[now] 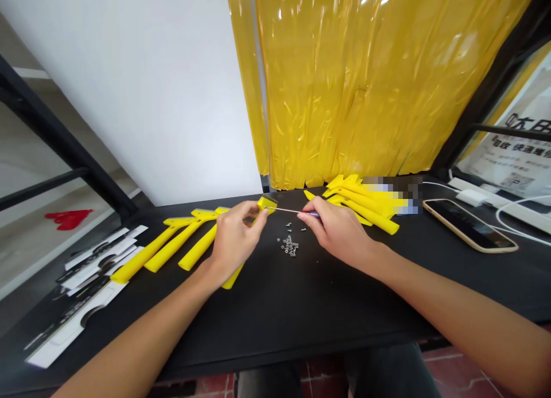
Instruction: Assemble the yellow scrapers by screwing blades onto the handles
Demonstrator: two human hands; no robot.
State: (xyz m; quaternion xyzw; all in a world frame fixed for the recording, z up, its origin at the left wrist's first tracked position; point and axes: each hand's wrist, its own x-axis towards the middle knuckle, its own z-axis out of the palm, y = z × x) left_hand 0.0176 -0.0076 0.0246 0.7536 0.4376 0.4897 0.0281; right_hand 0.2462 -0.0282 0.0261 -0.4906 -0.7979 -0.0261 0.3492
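Landmark = small metal hardware pile (290, 246), loose screws and ring-like bits on the black tabletop (327, 312). Left hand (237, 234), just left of the pile and a bit beyond it, is pinched closed on a yellow tool (267, 203); the tool's head sits up off the tabletop, beyond the pile and slightly left. Right hand (333, 223), right of the pile, grips a thin screwdriver (286, 210) by its dark bluish handle, fingers closed; shaft runs roughly level across the far side of the pile toward the yellow head, tip at or very near it, exact contact too small to tell. A yellow handle end (233, 277) shows below the left hand, left of the pile; can't tell if it belongs to the held tool. Further left of the pile, three yellow tools (167, 250) lie in a slanted row, then black-and-white cards (77, 323), some overlapping, the nearest touching a yellow handle end. Right of the pile and beyond, a heap of yellow tools (365, 206), partly pixelated. Well right of the pile: phone (471, 225) lying flat, white charger (471, 198) with cable, white power strip (512, 210). Behind the pile, yellow plastic sheeting (344, 88); behind and left, white panel (129, 88).
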